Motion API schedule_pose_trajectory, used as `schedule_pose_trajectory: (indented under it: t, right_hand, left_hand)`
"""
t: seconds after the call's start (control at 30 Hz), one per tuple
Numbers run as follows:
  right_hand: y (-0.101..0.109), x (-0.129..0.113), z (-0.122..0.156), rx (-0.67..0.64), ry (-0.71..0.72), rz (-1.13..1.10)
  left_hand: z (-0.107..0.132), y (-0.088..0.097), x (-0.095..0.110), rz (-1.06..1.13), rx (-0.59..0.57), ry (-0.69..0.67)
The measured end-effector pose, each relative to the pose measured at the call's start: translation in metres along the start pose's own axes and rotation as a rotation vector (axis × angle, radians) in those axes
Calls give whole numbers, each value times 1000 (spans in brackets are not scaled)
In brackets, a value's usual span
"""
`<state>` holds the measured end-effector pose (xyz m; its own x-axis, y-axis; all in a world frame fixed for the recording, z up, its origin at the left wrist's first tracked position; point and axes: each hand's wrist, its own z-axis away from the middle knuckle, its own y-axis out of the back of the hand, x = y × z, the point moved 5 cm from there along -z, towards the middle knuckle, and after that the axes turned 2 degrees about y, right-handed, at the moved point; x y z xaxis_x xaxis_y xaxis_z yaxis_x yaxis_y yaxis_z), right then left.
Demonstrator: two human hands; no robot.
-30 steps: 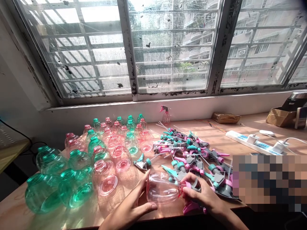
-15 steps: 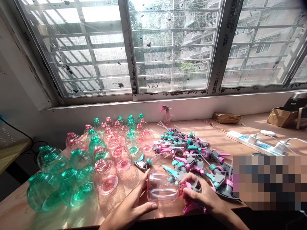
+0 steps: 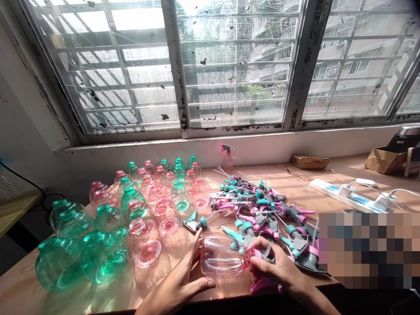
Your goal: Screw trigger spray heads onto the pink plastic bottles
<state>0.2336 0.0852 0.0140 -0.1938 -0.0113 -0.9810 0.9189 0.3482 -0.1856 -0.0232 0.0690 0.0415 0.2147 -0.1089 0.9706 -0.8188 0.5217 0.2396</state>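
A clear pink spray bottle (image 3: 225,256) lies on its side in the air over the table's front edge, base to the left. My right hand (image 3: 271,264) is closed around its neck, where a pink collar (image 3: 255,254) and a grey trigger sprayer head (image 3: 268,253) show, partly covered by my fingers. Beside the bottle's base is my left hand (image 3: 193,271), thumb and fingers apart; whether its fingertips touch the base I cannot tell. Just beyond my left fingertips rests a grey and teal sprayer head (image 3: 196,223).
Open green bottles (image 3: 105,253) and pink bottles (image 3: 147,245) stand in rows on the left. A heap of trigger sprayer heads (image 3: 259,201) covers the middle right. An assembled spray bottle (image 3: 227,159) stands by the wall. On the right are a power strip (image 3: 351,197) and a brown package (image 3: 310,162).
Hardly anything differs. My left fingers have shifted very slightly by the bottle's base; the bottle and my right hand stay in place.
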Motion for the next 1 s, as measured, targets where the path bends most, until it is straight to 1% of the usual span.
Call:
schedule_pose_trajectory:
  t: [0.13, 0.3, 0.47, 0.63, 0.73, 0.87, 1.0]
  right_hand:
    - [0, -1, 0, 4, 5, 4]
    - [0, -2, 0, -13, 11, 3]
    - [1, -1, 0, -5, 12, 23]
    - [2, 0, 0, 14, -3, 21]
    - [1, 0, 1, 16, -6, 12]
    - [0, -1, 0, 4, -7, -13]
    - [-1, 0, 0, -4, -10, -35]
  left_hand:
    - [2, 2, -6, -32, 23, 34]
    - [0, 4, -5, -118, 14, 3]
    - [-1, 3, -3, -84, 2, -18]
    - [0, 2, -7, 26, -3, 13]
    - [1, 2, -7, -17, -5, 26]
    - [1, 4, -4, -92, 11, 0]
    - [-1, 3, -5, -87, 6, -34]
